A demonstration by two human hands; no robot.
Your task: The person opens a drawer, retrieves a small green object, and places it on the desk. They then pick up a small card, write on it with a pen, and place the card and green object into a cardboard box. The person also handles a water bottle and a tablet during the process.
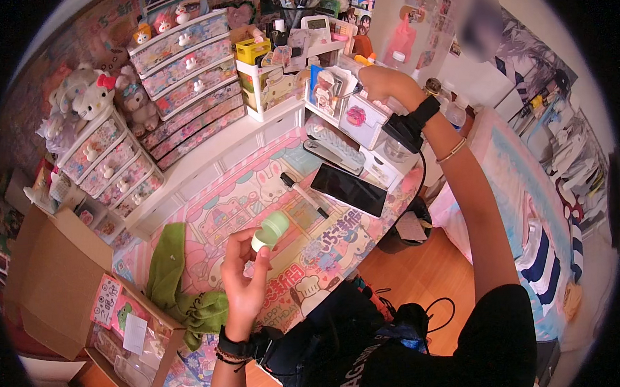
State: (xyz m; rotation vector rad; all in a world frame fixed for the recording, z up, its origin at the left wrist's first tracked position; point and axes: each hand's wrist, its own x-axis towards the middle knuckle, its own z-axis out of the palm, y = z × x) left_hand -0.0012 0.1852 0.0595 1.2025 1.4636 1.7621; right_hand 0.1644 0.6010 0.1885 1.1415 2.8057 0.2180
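Note:
My left hand (246, 267) holds a small pale green round container (270, 231) above the desk, its hinged lid swung open. At the back right, my right hand (387, 84) reaches over a white desk organizer box (363, 121) with a pink decoration on its front. Its fingertips are partly hidden among the small items there, so I cannot tell whether they grip anything. Acrylic character figures (327, 93) stand just left of that hand. Below the organizer, on the patterned desk mat (213, 217), lie a black-screened smartphone (349, 190) and a dark-capped marker pen (305, 194).
An open cardboard box (159, 360) with packaging inside stands at the lower left beside a green cloth (170, 265). Drawer units (187, 64) and plush toys (91, 101) line the back left. A cable (423, 179) hangs from my right wrist. A waste bin (406, 236) stands beyond the desk's right edge.

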